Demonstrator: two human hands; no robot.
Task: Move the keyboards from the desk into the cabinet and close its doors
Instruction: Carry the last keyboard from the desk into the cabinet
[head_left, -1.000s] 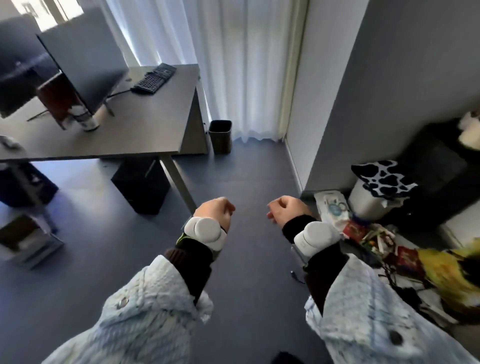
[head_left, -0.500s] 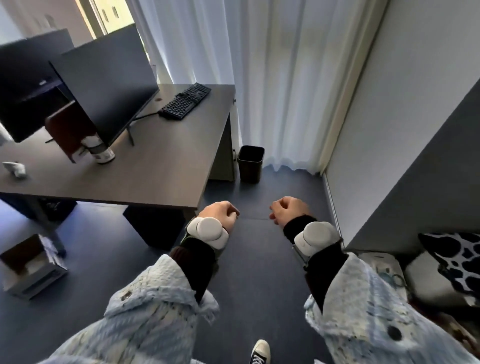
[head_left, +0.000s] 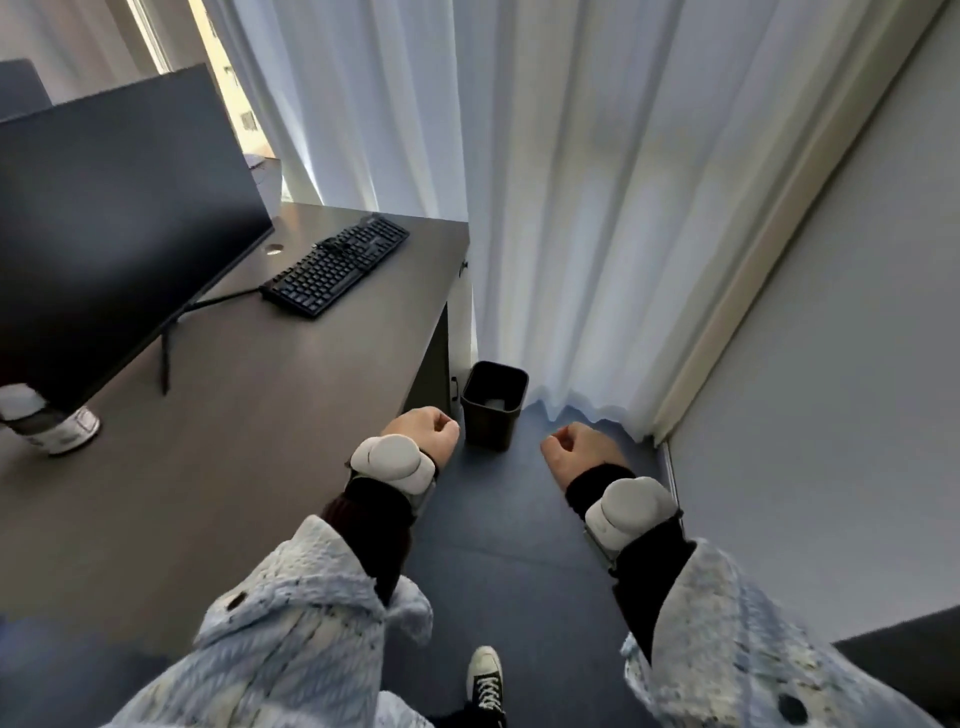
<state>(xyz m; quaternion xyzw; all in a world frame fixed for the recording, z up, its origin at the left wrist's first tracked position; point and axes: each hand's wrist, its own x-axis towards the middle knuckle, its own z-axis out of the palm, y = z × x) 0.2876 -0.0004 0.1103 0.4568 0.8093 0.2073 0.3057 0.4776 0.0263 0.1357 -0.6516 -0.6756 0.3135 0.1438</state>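
A black keyboard (head_left: 336, 265) lies at the far right corner of the dark desk (head_left: 249, 426), angled toward the curtain. My left hand (head_left: 425, 432) is a closed fist, empty, hovering just past the desk's right edge. My right hand (head_left: 576, 451) is also a closed fist holding nothing, over the floor to the right. Both hands are well short of the keyboard. Each wrist carries a white band. The cabinet is not in view.
A large dark monitor (head_left: 114, 223) stands on the desk left of the keyboard, with a can (head_left: 60, 428) beside its base. A black waste bin (head_left: 493, 404) sits on the floor by the white curtain (head_left: 571, 182). A grey wall (head_left: 831, 389) runs along the right.
The view has swung left and moved forward: the desk and keyboard are much closer, and the clutter at the right has left the frame. Both fists stay closed and empty.
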